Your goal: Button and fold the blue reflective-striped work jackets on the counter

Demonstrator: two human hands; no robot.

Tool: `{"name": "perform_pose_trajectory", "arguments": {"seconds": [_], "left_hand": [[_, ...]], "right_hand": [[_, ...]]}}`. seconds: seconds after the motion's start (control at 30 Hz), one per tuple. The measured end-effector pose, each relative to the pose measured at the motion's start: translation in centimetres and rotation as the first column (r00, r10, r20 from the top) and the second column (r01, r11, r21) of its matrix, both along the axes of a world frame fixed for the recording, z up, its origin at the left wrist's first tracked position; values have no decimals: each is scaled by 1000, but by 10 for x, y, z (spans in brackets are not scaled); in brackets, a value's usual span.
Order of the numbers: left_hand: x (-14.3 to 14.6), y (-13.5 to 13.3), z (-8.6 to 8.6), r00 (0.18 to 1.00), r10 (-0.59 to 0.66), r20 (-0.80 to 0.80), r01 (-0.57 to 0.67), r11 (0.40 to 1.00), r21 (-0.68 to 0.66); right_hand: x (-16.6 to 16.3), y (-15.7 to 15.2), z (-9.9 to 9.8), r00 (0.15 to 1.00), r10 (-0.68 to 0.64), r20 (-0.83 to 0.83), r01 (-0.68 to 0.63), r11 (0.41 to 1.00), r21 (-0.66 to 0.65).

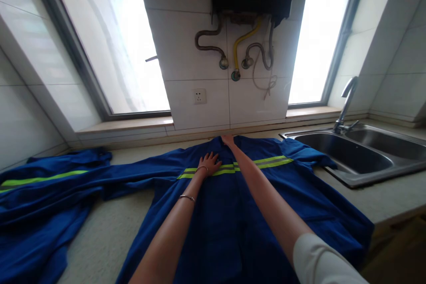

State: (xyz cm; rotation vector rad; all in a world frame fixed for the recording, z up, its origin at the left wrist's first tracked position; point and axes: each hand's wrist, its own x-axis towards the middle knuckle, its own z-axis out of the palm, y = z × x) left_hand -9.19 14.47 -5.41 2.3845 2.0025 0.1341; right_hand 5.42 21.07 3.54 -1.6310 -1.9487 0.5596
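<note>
A blue work jacket (pixel 233 213) with a yellow-green reflective band (pixel 266 161) lies spread flat on the worktop (pixel 109 230), its collar end towards the rear edge below the tiled wall and its hem towards the near edge. One sleeve runs out towards the left end of the worktop; the other sleeve reaches the rim of the sink (pixel 353 159) at the right.

The left hand (pixel 209 163) rests palm-down on the jacket at the reflective band, fingers spread apart and pressed flat on the cloth. Two thin bracelets sit on its wrist and forearm.

The right hand (pixel 228 140) extends further, to the collar of the jacket at the rear edge. Its fingers appear to close on the collar cloth, but the hand is small and foreshortened in this view, so the grip cannot be confirmed. A pale sleeve covers the upper arm.

A second blue garment (pixel 36 213) with the same kind of band lies bunched at the left end of the worktop, touching the jacket's outstretched sleeve.

A tap (pixel 346 104) stands at the rear rim of the sink. A wall socket (pixel 199 96) sits on the tiles behind the jacket
</note>
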Motion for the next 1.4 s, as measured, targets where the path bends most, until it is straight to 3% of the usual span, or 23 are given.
{"name": "perform_pose_trajectory", "arguments": {"seconds": [0.13,0.33,0.6,0.73,0.83,0.97,1.1,1.27,1.4], "left_hand": [[-1,-1,-1,1000,-5,15,5,1000,10],[-2,1,-3,1000,-5,17,5,1000,13],[-3,2,-5,999,-25,25,24,1000,7],[-3,3,-4,999,-19,30,19,1000,-6],[-3,4,-3,999,-25,35,25,1000,6],[-4,3,-3,999,-25,28,25,1000,8],[-2,2,-3,1000,-14,19,14,1000,5],[0,2,-2,1000,-12,9,12,1000,-8],[0,2,-3,1000,-17,-2,17,1000,-5]], "right_hand": [[-24,27,-13,993,-100,61,105,990,-94],[-35,54,-23,991,-76,107,83,994,-67],[-39,47,-47,980,-123,156,99,983,158],[-41,52,-45,971,-155,184,93,947,308],[-19,62,-39,959,-182,219,86,919,385],[40,73,-37,949,-173,264,83,944,319],[86,69,-52,945,-101,312,24,970,243],[94,68,-79,919,102,381,-148,985,92],[91,76,-81,924,171,341,-186,983,10]]}}
